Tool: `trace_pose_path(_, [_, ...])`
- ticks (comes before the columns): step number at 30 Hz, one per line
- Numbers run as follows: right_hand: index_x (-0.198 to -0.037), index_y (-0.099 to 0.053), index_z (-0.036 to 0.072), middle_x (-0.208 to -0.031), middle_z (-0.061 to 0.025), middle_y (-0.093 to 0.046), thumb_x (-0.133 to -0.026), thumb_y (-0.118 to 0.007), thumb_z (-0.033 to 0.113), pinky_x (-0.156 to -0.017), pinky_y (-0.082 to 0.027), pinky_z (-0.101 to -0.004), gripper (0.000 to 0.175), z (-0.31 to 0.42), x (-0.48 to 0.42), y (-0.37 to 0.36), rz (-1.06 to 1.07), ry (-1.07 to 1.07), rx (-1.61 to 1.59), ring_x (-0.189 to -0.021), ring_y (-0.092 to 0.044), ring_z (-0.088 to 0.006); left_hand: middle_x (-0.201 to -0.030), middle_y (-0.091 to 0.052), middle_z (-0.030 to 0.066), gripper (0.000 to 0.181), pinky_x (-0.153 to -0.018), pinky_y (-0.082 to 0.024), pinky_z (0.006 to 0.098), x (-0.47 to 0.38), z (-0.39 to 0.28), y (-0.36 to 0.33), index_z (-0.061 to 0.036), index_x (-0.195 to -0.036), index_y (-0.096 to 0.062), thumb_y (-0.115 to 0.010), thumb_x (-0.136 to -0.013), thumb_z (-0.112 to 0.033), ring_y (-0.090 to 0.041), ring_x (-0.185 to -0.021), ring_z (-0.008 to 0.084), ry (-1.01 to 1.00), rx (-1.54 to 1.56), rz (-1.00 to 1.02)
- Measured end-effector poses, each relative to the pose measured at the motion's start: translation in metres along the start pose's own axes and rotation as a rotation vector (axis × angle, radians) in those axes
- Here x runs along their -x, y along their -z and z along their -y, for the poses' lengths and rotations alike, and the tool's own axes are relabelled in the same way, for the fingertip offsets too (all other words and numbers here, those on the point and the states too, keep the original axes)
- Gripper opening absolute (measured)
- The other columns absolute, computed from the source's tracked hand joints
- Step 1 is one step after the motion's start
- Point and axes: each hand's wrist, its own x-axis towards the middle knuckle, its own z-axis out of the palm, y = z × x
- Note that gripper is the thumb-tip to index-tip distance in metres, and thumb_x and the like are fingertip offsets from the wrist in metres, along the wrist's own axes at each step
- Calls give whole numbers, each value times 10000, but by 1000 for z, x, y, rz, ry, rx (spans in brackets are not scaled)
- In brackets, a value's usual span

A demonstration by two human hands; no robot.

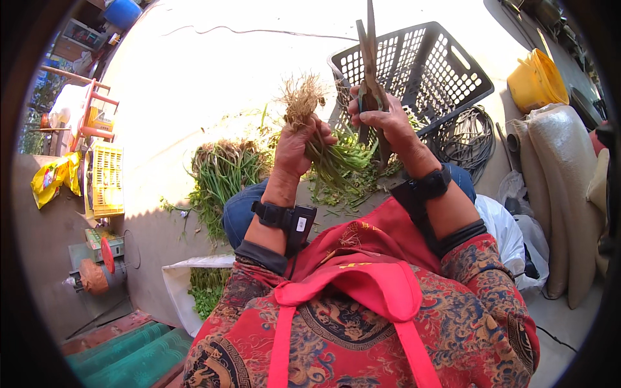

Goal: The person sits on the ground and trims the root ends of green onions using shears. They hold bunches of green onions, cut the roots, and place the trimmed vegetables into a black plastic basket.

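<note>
Held up at the centre, my left hand (298,145) is closed around a bunch of green-stemmed plants (335,157), its pale tangled roots (302,97) pointing away from me. To its right, my right hand (383,119) grips a large pair of old metal shears (369,63) with the blades pointing up and away, slightly parted. Roots and blades stand apart. Below and beyond the hands lie loose leaves and stem trimmings (347,191) on the ground. A pile of rooted green plants (228,169) lies left of my left hand.
A black plastic crate (436,97) stands tilted beyond my right hand, with coiled cable (468,140) beside it. Right are a yellow bucket (536,82) and tall filled sacks (558,194). At left stand a yellow crate (107,179) and a white container (179,291) holding greens.
</note>
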Motion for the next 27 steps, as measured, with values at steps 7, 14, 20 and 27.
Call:
trace_pose_path(7, [-1129, -426, 9, -852, -32, -503, -587, -542, 94, -702, -400, -229, 561, 8, 13, -3, 171, 41, 493, -760, -487, -108, -500, -370, -12, 227, -399, -329, 229, 1, -20, 19, -24, -869, -485, -443, -869, -247, -306, -397, 67, -9, 261, -57])
trace_pose_path(14, [-1135, -390, 18, -1022, -166, -474, -527, -589, -8, -842, -380, -339, 640, -4, 22, -4, 128, 199, 1145, -971, -462, -331, -480, -314, -35, 200, -409, -306, 226, 2, -30, 26, -58, -797, -493, -453, -866, -241, -275, -392, 62, -94, 410, -186])
trace_pose_path(20, [-1128, -354, -29, -973, -180, -455, -561, -613, 53, -811, -371, -365, 628, -22, 16, -14, 122, 172, 1134, -935, -444, -331, -487, -314, -40, 190, -419, -306, 221, 3, -20, 20, -84, -776, -463, -416, -883, -234, -272, -392, 56, -17, 401, -122])
trace_pose_path(27, [-1120, -357, -44, -975, -180, -457, -568, -614, 90, -810, -371, -369, 624, -26, 14, -13, 123, 151, 1126, -940, -440, -331, -476, -304, -40, 196, -420, -297, 224, 4, -18, 19, -91, -765, -470, -408, -886, -233, -270, -389, 58, -2, 454, -73])
